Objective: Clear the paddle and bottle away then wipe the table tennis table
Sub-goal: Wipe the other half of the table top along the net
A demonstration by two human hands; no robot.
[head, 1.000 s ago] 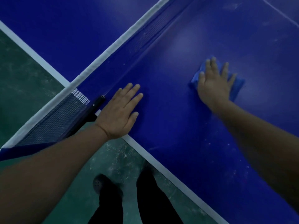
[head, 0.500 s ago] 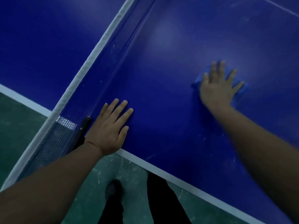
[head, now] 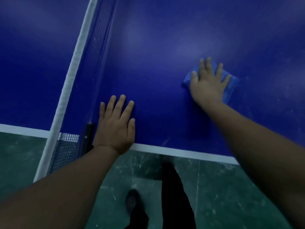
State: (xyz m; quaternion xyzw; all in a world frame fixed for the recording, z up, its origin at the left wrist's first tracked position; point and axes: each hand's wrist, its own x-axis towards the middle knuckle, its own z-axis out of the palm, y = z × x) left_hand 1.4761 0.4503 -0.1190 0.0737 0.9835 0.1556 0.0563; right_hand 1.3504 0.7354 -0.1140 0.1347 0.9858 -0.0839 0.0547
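The right hand (head: 208, 83) presses flat, fingers spread, on the blue cloth (head: 231, 85); the left hand (head: 116, 128) lies flat on the table (head: 156, 55).

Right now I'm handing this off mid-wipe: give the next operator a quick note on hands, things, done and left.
Left hand: flat, fingers straight, braced on the table by the net.
Right hand: fingers spread, pressing the blue cloth on the surface.
Paddle and bottle: not in view, apparently cleared.
Left: carry on wiping; pale specks show to the right of the cloth.
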